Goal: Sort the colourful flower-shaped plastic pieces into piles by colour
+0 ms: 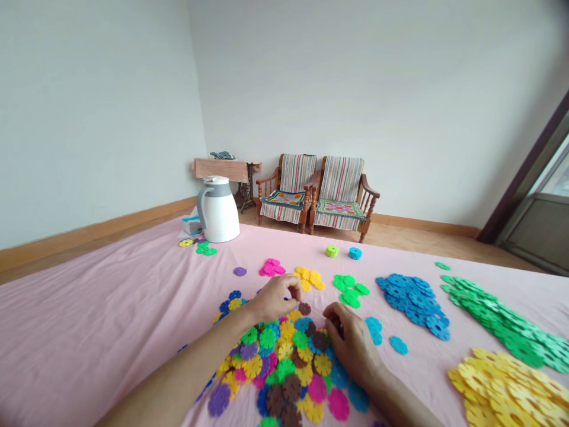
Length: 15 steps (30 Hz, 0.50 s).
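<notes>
Mixed disc pile (285, 350): yellow, purple, brown, pink, green, blue. Cloth (111, 320): plain pink. Jug (226, 216): white, grey. Chair covers (341, 178): striped.

With forearms (191, 367) stretched forward, the left hand (276, 296) and right hand (353, 344) are near but apart, fingers (293, 281) curled.

Mixed discs (285, 350): notched, many-coloured, loosely heaped, lower centre
Blue discs (409, 301): overlapping pile, right of centre
Green discs (498, 325): slanting row, right
Yellow discs (511, 384): pile, lower right

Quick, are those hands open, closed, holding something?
Left hand: partly curled near the mixed discs; holding unclear.
Right hand: partly curled too; holding unclear.
</notes>
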### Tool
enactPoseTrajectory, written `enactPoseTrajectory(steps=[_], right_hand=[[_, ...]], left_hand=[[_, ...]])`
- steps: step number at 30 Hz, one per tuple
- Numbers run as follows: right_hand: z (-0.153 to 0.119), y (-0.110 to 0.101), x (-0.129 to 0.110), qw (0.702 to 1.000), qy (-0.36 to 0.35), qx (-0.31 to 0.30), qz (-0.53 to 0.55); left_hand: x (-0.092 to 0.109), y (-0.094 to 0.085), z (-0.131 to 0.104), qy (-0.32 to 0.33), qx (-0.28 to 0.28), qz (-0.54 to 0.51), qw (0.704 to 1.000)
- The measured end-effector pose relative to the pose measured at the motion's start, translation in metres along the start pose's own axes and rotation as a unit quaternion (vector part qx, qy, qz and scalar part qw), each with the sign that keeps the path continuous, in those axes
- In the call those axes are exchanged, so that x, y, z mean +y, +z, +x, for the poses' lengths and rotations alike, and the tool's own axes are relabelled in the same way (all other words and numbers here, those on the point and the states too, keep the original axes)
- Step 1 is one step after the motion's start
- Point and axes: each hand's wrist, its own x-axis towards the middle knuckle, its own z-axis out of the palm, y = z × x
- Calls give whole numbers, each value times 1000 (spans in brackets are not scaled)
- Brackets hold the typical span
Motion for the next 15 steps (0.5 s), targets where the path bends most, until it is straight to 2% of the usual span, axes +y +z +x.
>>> enactPoseTrajectory(steps=[4,7,10,15], right_hand=[[0,-1,0,1000,-1,3,-1],[0,-1,-1,1000,-4,4,-1],[0,-1,-1,1000,-3,3,2],[-1,0,1,1000,-1,-4,7]], left_hand=[[-22,-16,4,-80,126,13,989],[-48,-35,3,-166,198,74,963],[-72,-53,-2,-247,232,119,933],[-90,-73,-12,-307,253,132,908]])
